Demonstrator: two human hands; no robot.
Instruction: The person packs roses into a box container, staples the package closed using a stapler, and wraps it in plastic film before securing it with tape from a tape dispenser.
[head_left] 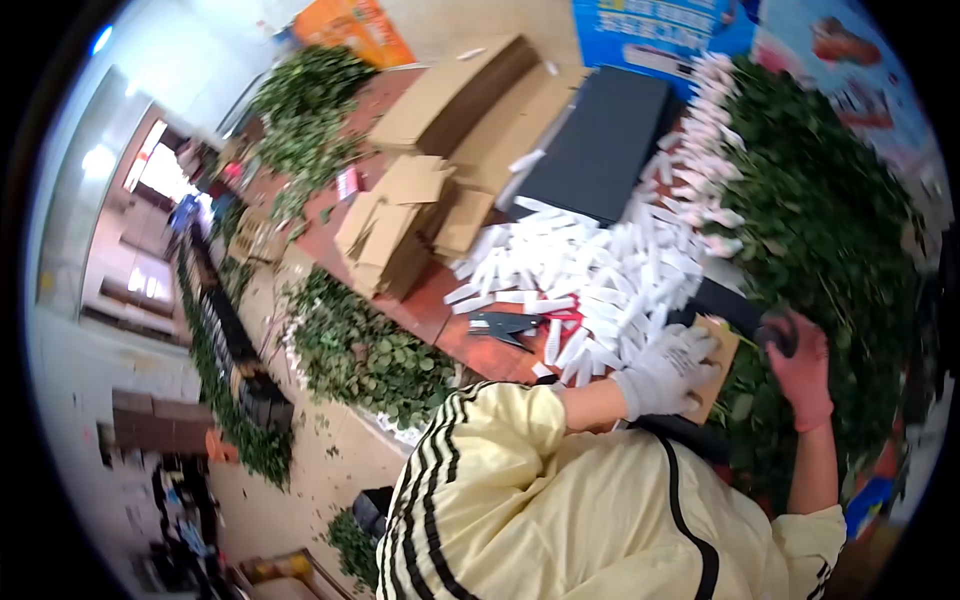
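Observation:
My left hand (pixel 672 372), in a white glove, grips the left side of a small tan cardboard piece (pixel 718 372). Just to the right, my right hand (pixel 797 362) wears a red glove with dark fingertips. Its fingers are curled beside green stems and leaves, and what they hold, if anything, is hidden. Many white strips (pixel 590 270) lie heaped beyond my left hand. A dark clipper-like tool (pixel 505 325) with red handles rests at the near edge of the heap. Pale pink flowers (pixel 705 160) with dense green foliage (pixel 815 190) lie along the right side.
On the red table (pixel 440 300) stand a black box (pixel 597 145), a long open cardboard box (pixel 450 95) and folded cardboard (pixel 395 225). Cut leaves (pixel 310 110) cover the table's far left. More foliage (pixel 370 350) lies beside the table, near the tiled floor (pixel 300 450).

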